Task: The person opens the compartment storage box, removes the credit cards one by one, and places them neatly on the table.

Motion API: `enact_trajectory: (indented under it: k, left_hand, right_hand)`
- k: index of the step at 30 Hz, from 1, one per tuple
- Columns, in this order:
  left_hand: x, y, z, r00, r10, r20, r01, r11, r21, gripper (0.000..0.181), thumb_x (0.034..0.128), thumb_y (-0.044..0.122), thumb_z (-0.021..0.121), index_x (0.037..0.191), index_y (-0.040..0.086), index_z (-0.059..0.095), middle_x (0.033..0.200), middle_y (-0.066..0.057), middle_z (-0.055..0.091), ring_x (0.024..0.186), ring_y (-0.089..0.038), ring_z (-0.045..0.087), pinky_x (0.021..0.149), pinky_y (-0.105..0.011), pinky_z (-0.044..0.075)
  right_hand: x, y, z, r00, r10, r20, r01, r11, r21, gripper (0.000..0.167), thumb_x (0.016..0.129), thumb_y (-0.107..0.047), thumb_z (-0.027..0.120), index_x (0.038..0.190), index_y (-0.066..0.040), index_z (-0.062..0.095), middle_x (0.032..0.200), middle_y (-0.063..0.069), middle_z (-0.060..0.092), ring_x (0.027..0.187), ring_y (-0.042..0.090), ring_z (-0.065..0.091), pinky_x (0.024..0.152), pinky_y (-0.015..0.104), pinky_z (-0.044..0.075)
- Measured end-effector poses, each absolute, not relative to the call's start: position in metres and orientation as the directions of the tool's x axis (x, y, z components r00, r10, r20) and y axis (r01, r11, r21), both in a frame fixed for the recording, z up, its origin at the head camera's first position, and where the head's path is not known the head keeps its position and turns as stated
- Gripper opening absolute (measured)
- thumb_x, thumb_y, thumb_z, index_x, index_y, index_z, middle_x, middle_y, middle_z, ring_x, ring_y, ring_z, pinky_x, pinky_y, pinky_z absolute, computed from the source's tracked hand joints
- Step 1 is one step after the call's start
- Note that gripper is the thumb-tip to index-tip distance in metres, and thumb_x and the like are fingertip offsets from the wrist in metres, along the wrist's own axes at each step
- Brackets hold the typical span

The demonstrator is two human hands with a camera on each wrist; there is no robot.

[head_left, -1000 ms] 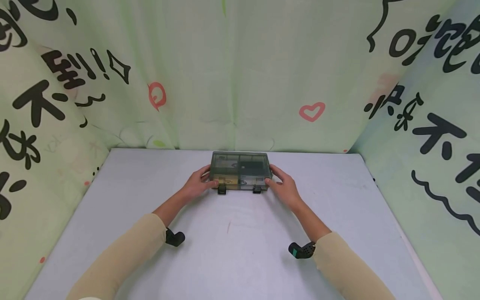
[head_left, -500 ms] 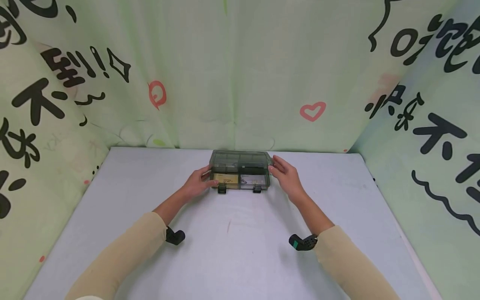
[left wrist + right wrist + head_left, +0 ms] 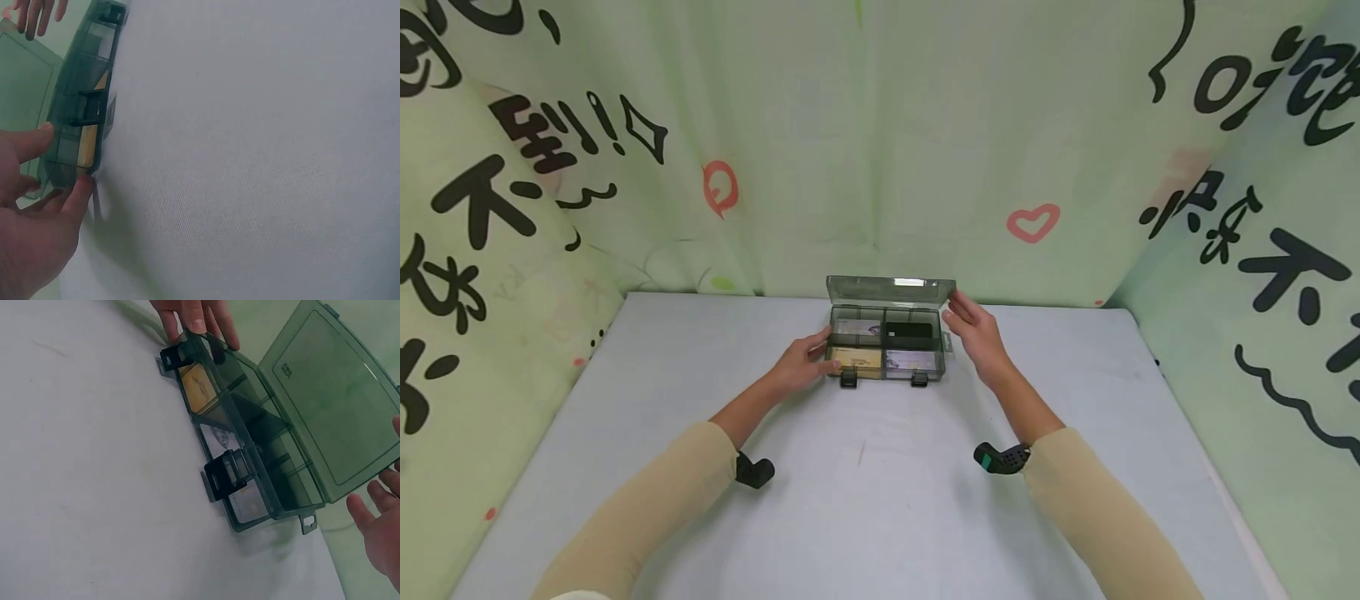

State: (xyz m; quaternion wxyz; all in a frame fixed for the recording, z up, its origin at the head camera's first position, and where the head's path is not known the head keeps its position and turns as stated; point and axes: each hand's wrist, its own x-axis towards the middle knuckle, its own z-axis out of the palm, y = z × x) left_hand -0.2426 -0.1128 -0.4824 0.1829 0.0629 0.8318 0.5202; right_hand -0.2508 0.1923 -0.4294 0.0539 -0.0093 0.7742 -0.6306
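Observation:
A clear dark-grey compartment box stands near the table's far edge, its hinged lid raised and tilted back. My left hand grips the box's left end; in the left wrist view its thumb lies at the front wall and its fingers go round the side. My right hand is at the lid's right edge, fingers extended and touching it. Inside lie yellow cards front left, pale purple cards front right, more pale cards back left and a black item back right.
Two black latches hang down at the box's front. The white table extends toward me. Printed light-green curtains enclose the back and both sides. A black device is worn on each wrist.
My right hand has risen with the lid, which has swung from closed to raised, exposing the compartments. My left hand has kept its hold on the box's left end.

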Motion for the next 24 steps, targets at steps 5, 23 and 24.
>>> enact_trajectory:
  k: [5,23,24]
  left_hand:
    - [-0.244,-0.114,-0.484,-0.925,0.297,-0.236,-0.088,0.439,0.894,0.075,0.0943,0.017,0.063,0.155,0.018,0.020,0.162,-0.009,0.016,0.146,-0.030,0.028,0.116,-0.044,0.028]
    - [-0.244,-0.114,-0.484,-0.924,0.279,-0.263,-0.127,0.423,0.897,0.075,0.0937,0.018,0.064,0.155,0.022,0.021,0.163,-0.007,0.016,0.146,-0.029,0.030,0.116,-0.044,0.030]
    - [-0.243,-0.114,-0.484,-0.924,0.279,-0.262,-0.127,0.422,0.898,0.075,0.0937,0.018,0.064,0.155,0.023,0.020,0.163,-0.007,0.016,0.145,-0.029,0.030,0.116,-0.044,0.030]
  right_hand:
    - [-0.263,0.192,-0.431,-0.994,-0.085,-0.064,0.043,0.222,-0.974,0.061,0.101,-0.025,0.051,0.155,-0.015,0.024,0.161,0.003,0.025,0.150,0.018,0.021,0.121,0.041,0.023]
    - [-0.292,0.185,-0.431,-0.989,-0.085,-0.121,0.090,0.297,-0.951,0.063,0.101,-0.027,0.050,0.156,-0.022,0.019,0.163,-0.003,0.016,0.152,0.020,0.011,0.123,0.043,0.016]
    - [-0.291,0.184,-0.429,-0.988,-0.087,-0.129,0.098,0.293,-0.951,0.063,0.101,-0.026,0.050,0.156,-0.021,0.018,0.163,-0.001,0.015,0.152,0.021,0.011,0.123,0.044,0.015]
